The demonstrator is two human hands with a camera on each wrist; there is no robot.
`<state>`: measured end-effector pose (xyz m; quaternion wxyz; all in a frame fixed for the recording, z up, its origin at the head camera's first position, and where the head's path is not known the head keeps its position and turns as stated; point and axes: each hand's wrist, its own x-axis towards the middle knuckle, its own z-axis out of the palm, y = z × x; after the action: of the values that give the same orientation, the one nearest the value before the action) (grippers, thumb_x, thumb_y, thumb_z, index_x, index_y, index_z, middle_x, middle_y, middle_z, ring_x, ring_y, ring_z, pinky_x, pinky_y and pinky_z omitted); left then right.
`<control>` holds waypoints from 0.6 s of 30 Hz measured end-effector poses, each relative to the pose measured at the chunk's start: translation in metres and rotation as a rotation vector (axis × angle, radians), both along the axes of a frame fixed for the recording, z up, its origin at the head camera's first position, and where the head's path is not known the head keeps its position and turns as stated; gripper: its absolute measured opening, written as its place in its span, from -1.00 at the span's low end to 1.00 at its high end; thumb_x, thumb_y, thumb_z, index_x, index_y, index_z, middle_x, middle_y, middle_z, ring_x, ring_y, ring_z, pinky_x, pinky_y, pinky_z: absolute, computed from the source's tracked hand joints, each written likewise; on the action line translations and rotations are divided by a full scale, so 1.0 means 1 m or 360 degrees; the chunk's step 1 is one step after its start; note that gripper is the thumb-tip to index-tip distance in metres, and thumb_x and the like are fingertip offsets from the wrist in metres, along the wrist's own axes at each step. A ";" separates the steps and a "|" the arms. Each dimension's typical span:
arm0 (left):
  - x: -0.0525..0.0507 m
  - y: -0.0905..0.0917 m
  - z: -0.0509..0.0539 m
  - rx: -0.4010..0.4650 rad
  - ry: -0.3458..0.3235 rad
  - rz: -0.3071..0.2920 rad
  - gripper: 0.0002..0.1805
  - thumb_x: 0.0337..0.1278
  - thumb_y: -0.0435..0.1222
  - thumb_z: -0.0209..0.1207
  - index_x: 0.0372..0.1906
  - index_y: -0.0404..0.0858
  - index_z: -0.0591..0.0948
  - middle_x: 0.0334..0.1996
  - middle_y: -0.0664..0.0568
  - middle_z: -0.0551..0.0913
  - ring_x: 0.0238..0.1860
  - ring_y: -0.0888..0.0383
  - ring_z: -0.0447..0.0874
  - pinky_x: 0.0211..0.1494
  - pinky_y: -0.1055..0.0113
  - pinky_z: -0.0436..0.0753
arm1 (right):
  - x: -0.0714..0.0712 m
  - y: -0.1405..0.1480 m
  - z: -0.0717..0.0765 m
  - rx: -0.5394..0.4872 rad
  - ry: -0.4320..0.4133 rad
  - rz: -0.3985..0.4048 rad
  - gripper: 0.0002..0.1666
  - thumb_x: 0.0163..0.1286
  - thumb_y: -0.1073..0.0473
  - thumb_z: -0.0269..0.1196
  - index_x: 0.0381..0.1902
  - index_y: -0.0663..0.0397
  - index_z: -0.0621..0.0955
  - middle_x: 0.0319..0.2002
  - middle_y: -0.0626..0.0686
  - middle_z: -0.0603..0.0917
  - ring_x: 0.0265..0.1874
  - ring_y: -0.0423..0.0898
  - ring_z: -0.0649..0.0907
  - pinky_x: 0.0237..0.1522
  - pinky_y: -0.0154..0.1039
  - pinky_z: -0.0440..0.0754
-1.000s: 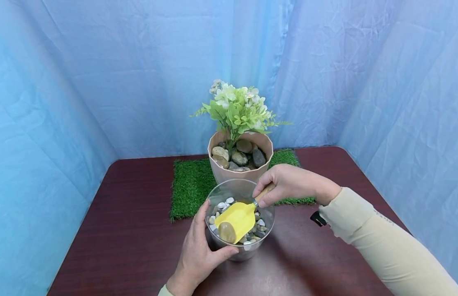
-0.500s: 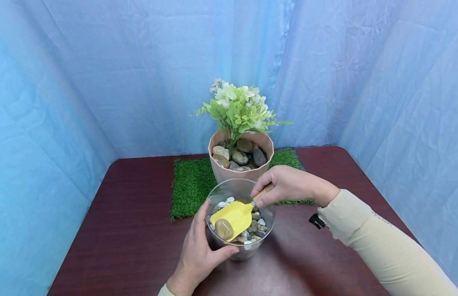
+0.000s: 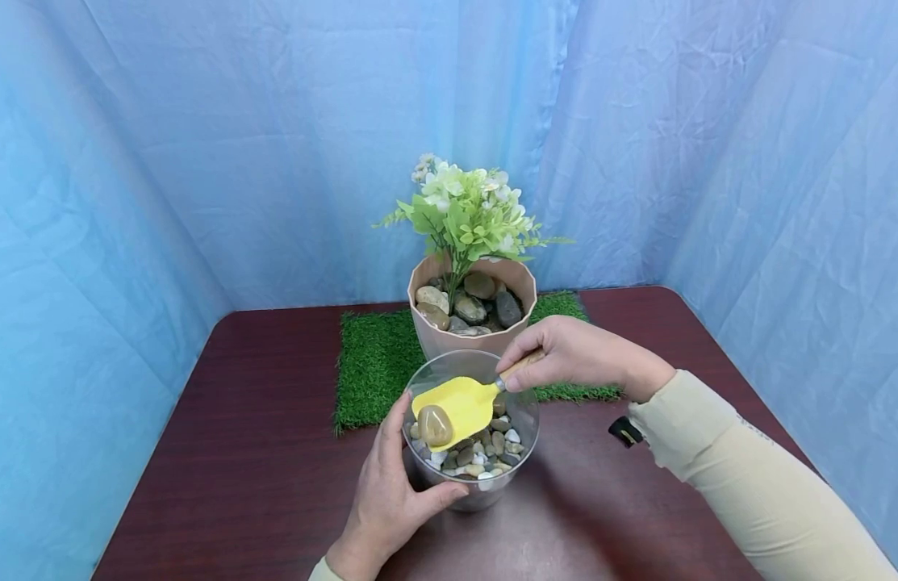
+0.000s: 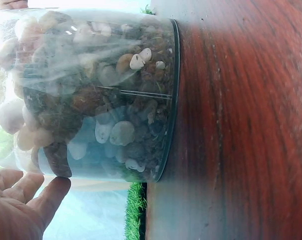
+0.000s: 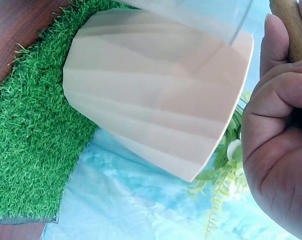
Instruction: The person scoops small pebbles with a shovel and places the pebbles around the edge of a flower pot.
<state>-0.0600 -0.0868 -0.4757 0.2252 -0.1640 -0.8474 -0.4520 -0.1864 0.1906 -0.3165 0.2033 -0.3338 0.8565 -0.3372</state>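
Note:
My right hand [image 3: 572, 359] grips the wooden handle [image 3: 523, 369] of a small trowel with a yellow blade [image 3: 466, 407]. One smooth brown stone [image 3: 435, 425] lies on the blade near its tip. Beneath the blade, a clear container [image 3: 524, 440] is partly filled with mixed pebbles [image 3: 485, 456], white, brown and grey. The left hand [image 3: 392, 488] holds that container by its near left side, thumb at the front and fingers along the left wall. In the left wrist view, pebbles [image 4: 122, 133] show through the wall, with fingertips [image 4: 56, 197] against it.
Just behind the container, a beige flowerpot [image 3: 466, 345] with large stones and a white-flowered plant [image 3: 474, 214] stands on an artificial grass mat [image 3: 376, 367]. The dark red table [image 3: 260, 452] is enclosed by blue curtains [image 3: 311, 161].
The trowel has shifted slightly left, then risen with the brown stone still on its blade, uncovering more pebbles below. My left hand has stayed on the container.

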 end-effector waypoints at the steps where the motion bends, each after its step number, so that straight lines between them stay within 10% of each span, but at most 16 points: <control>1: 0.000 0.000 0.000 0.0004 0.0000 -0.0003 0.38 -0.20 0.40 0.47 0.69 -0.08 0.08 0.57 0.00 0.33 0.49 -0.02 0.41 0.55 0.49 0.25 | 0.000 0.001 0.001 -0.0005 0.0012 -0.0010 -0.81 0.35 -0.09 0.47 -0.09 -0.34 0.83 -0.11 -0.24 0.80 -0.11 -0.17 0.74 -0.08 -0.21 0.75; 18: 0.002 0.001 0.001 -0.0044 -0.0054 0.0046 0.39 -0.22 0.41 0.48 0.69 -0.05 0.08 0.61 0.03 0.28 0.50 -0.05 0.40 0.47 -0.02 0.45 | -0.014 0.030 0.030 -0.0038 0.0143 -0.0248 -0.75 0.41 -0.10 0.42 0.00 -0.31 0.82 -0.02 -0.22 0.81 -0.06 -0.15 0.71 -0.07 -0.23 0.66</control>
<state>-0.0577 -0.0862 -0.4742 0.2150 -0.1472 -0.8595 -0.4397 -0.2005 0.2203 -0.2860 0.1338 -0.2832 0.8840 -0.3469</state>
